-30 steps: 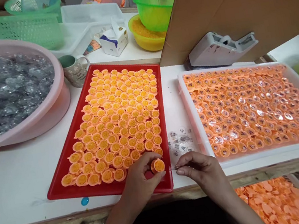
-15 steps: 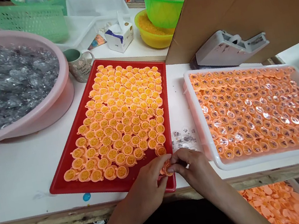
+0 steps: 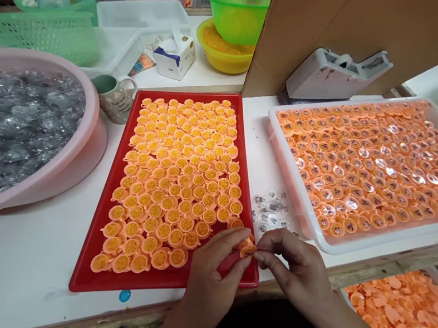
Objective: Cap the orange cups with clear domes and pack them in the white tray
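Over the front right corner of the red tray (image 3: 92, 285), my left hand (image 3: 210, 273) grips a small orange toy cup (image 3: 248, 250) between thumb and fingers. The cup is tilted, its mouth turned toward me. My right hand (image 3: 298, 263) is closed in a pinch at the cup's right edge; anything else between those fingertips is too small to make out. Rows of similar orange cups (image 3: 173, 215) with yellow beads inside fill much of the red tray. Just beyond my right hand lie clear round stickers (image 3: 271, 208) with small printed pictures.
On the right stands a white tray (image 3: 284, 175) packed with cups bearing clear picture discs. A pink basin (image 3: 92, 104) of clear-wrapped pieces, a mug (image 3: 117, 100), a tissue box (image 3: 175, 58), and a tape dispenser (image 3: 334, 75) surround the work area. Orange parts (image 3: 396, 305) fill a bin below.
Both hands have shifted slightly toward me with the cup. The cup has tipped so its mouth faces me more, and the right fingers have moved from over it to its edge.
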`<control>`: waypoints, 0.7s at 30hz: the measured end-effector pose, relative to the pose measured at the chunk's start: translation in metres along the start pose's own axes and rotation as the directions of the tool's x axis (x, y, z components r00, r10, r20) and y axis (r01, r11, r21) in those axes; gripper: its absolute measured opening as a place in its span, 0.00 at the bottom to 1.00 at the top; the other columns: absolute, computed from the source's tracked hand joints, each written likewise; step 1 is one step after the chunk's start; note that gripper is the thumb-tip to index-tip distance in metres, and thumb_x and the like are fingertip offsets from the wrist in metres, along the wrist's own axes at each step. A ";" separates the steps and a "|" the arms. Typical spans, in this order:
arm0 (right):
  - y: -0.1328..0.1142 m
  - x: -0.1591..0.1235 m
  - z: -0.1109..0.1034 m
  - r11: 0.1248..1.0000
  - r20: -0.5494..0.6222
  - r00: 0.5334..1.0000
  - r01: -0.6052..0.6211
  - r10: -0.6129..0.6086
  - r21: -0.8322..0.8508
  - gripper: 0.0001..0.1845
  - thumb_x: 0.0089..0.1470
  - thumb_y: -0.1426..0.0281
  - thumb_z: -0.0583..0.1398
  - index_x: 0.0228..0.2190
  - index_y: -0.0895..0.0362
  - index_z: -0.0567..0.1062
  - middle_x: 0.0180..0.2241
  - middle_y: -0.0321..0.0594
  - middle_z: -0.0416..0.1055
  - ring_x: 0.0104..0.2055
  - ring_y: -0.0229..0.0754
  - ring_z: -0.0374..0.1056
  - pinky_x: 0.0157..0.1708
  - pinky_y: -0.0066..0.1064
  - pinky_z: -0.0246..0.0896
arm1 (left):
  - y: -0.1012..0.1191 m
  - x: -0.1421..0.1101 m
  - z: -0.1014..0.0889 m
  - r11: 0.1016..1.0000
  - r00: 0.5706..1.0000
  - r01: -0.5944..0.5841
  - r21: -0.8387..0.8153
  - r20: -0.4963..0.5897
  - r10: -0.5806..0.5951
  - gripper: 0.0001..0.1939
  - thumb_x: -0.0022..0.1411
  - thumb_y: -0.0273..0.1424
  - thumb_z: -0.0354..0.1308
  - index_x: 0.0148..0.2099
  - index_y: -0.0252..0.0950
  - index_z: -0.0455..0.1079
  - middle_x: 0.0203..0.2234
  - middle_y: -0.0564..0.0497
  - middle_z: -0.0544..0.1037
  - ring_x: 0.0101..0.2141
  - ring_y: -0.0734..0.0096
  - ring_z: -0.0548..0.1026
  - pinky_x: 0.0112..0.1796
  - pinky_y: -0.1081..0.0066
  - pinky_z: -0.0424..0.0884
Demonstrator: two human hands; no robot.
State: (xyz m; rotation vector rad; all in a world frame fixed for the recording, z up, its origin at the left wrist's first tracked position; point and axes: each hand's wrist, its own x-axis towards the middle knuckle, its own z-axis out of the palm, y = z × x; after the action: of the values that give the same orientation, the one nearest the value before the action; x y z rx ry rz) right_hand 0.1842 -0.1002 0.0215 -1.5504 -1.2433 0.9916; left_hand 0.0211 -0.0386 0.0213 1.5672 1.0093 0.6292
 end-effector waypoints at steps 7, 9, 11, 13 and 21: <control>-0.001 -0.005 0.000 0.983 -0.016 0.989 0.142 -0.145 -0.119 0.08 0.58 0.79 0.59 0.36 0.52 0.71 0.30 0.32 0.71 0.32 0.34 0.68 0.33 0.24 0.64 | 0.012 0.000 -0.003 0.995 0.998 -0.061 -0.083 -0.005 0.061 0.14 0.60 0.23 0.61 0.47 0.42 0.75 0.41 0.55 0.81 0.42 0.74 0.78 0.47 0.78 0.73; 0.000 -0.005 -0.001 0.973 -0.011 0.983 0.177 -0.181 -0.149 0.10 0.58 0.80 0.58 0.37 0.53 0.71 0.30 0.33 0.71 0.32 0.34 0.69 0.33 0.25 0.64 | 0.013 -0.001 -0.003 0.993 0.996 -0.086 -0.082 -0.031 0.084 0.13 0.59 0.22 0.61 0.45 0.42 0.75 0.39 0.56 0.82 0.41 0.75 0.79 0.45 0.80 0.73; -0.001 -0.005 -0.002 0.961 -0.007 0.977 0.210 -0.215 -0.178 0.10 0.58 0.80 0.57 0.37 0.53 0.70 0.31 0.34 0.71 0.32 0.35 0.69 0.33 0.25 0.64 | 0.015 0.000 -0.003 0.990 0.992 -0.118 -0.077 -0.045 0.115 0.13 0.59 0.21 0.61 0.44 0.42 0.75 0.38 0.57 0.82 0.40 0.77 0.79 0.44 0.81 0.73; -0.003 -0.005 -0.003 0.947 -0.005 0.969 0.240 -0.247 -0.212 0.11 0.57 0.81 0.57 0.38 0.54 0.70 0.32 0.35 0.72 0.33 0.36 0.70 0.33 0.26 0.65 | 0.016 0.000 -0.003 0.989 0.991 -0.131 -0.064 -0.031 0.130 0.13 0.59 0.21 0.61 0.44 0.42 0.75 0.38 0.57 0.82 0.39 0.77 0.79 0.44 0.81 0.73; -0.014 -0.006 -0.007 0.837 0.094 0.924 0.377 -0.371 -0.397 0.15 0.55 0.84 0.53 0.38 0.53 0.68 0.32 0.38 0.74 0.32 0.40 0.71 0.28 0.29 0.66 | 0.016 -0.002 -0.004 0.987 0.987 -0.147 0.065 0.070 0.143 0.13 0.65 0.22 0.54 0.48 0.40 0.72 0.44 0.52 0.80 0.45 0.73 0.77 0.48 0.76 0.72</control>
State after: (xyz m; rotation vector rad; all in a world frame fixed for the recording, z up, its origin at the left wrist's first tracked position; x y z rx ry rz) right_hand 0.1862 -0.1056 0.0373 -1.5173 -1.7682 0.5031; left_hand 0.0218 -0.0385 0.0378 1.7231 0.8822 0.6445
